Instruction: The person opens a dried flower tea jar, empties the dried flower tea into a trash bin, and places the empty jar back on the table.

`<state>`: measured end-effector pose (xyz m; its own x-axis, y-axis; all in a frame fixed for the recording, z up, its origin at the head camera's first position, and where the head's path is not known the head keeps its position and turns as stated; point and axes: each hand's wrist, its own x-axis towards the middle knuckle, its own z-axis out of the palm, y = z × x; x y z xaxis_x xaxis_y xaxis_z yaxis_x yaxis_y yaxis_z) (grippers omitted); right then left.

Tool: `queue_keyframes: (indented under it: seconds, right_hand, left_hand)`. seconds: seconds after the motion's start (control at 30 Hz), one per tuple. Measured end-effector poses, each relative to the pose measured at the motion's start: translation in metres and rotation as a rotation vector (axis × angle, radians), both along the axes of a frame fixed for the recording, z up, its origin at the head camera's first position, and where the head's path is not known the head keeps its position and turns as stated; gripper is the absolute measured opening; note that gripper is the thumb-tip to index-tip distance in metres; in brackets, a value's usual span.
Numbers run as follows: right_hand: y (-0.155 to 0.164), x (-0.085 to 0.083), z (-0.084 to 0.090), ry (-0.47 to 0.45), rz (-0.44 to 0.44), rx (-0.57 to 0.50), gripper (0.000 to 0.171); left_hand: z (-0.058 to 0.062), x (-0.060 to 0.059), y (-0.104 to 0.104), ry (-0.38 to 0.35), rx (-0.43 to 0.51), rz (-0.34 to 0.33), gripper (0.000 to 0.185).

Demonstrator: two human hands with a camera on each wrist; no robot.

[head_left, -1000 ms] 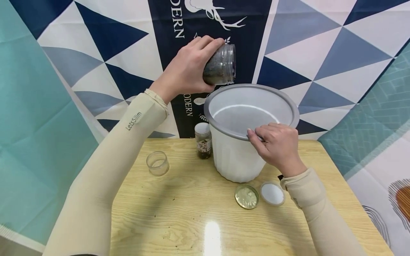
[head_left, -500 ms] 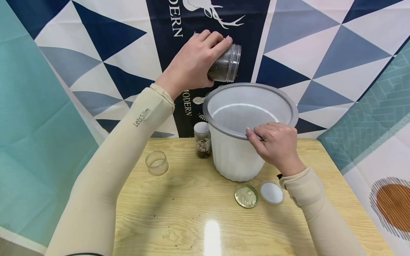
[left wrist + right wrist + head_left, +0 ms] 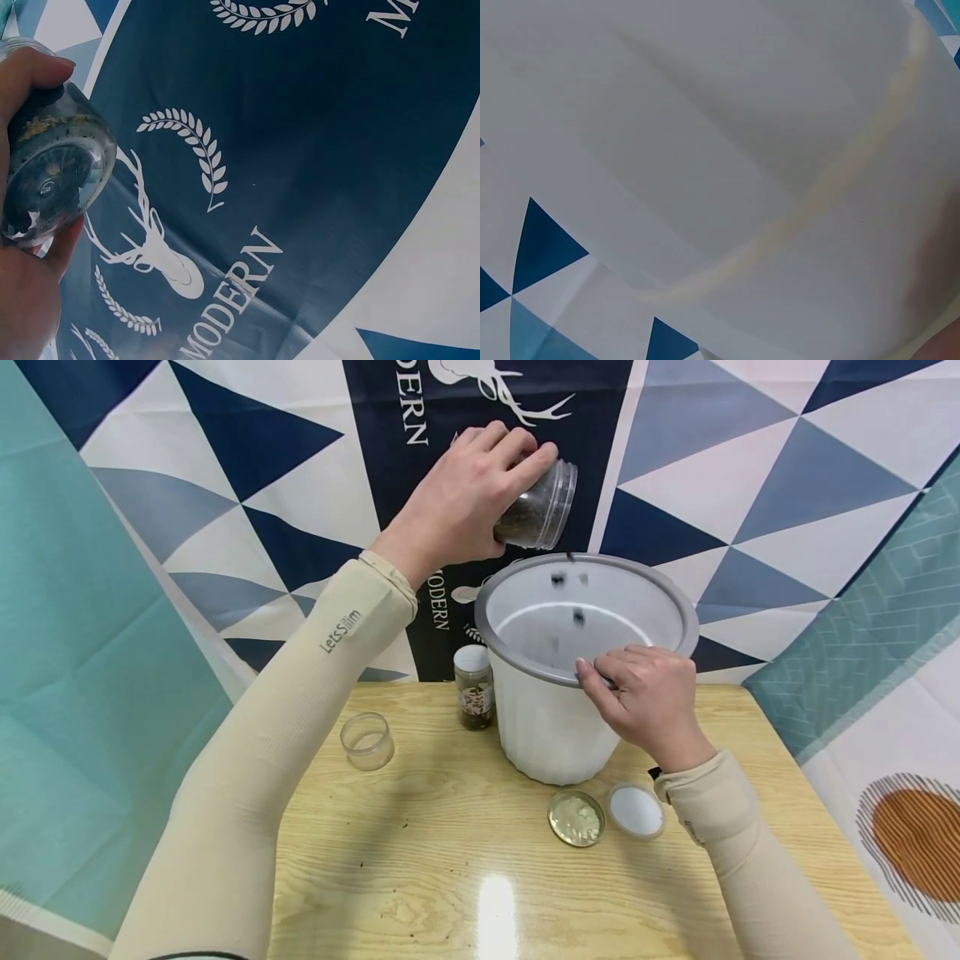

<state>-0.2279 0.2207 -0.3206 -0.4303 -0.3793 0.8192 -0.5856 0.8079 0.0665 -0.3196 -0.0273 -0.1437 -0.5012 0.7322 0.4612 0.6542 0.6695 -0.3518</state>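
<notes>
Clear jar (image 3: 531, 514) tilted, mouth rightward, above back rim of white bucket (image 3: 551, 735); blurred dark bits (image 3: 578, 617) visible within. Left hand (image 3: 476, 485) grips jar; right hand (image 3: 648, 697) grips bucket's near rim. White-capped jar (image 3: 474, 689) stands beside bucket on table (image 3: 450, 877).

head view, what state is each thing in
held jar, tilted, open, gripped by left hand
dark bits, mid-air, blurred
bucket, open, rim gripped by right hand
small jar, upright, capped
clear cup, unheld, upright or upturned unclear
gold lid, flat
white disc, flat
</notes>
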Motion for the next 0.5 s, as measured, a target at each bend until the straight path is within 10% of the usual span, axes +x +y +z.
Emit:
queue_keyframes:
  seconds: [0.5]
  right_hand:
    - [-0.0009,0.0022,0.0001,0.022,0.018,-0.015,0.059]
  left_hand:
    - [0.0004,0.0002,0.0059,0.087,-0.094,-0.001,0.077]
